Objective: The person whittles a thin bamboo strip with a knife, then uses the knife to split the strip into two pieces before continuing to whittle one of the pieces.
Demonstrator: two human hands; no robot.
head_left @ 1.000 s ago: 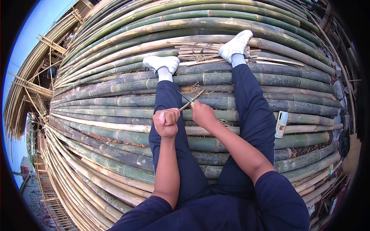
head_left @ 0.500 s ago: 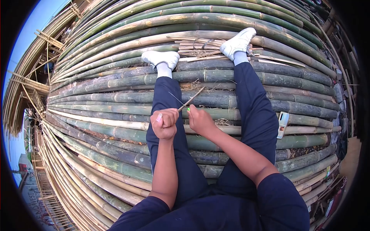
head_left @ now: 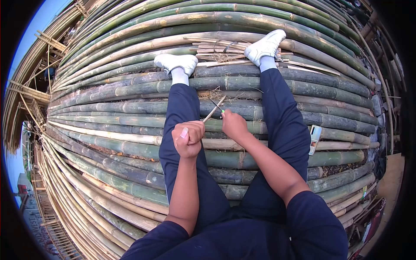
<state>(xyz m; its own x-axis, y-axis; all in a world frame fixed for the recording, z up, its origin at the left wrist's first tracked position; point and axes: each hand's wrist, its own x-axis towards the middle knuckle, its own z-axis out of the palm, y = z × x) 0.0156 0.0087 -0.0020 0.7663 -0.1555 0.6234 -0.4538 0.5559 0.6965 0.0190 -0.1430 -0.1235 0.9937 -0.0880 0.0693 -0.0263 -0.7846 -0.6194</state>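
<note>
Between my legs, my left hand (head_left: 188, 138) is closed in a fist around a thin bamboo stick (head_left: 214, 109), which points up and away to the right. Beside it, my right hand (head_left: 234, 125) is wrapped around a small knife (head_left: 215, 104). A bit of its green handle shows at my fingers, and the narrow dark blade crosses the stick close to its far end. Fine shavings (head_left: 216, 93) lie on the bamboo poles just past the stick.
Long bamboo poles (head_left: 143, 149) form the surface under me. Split bamboo strips (head_left: 219, 47) lie in a bundle between my white shoes (head_left: 265, 46). A phone-like object (head_left: 315, 139) rests by my right thigh. Bamboo racks (head_left: 30, 91) stand at far left.
My right hand has moved outward and to the right, away from my left fist. The knife blade has slid along the stick toward its far end. My left hand keeps its grip.
</note>
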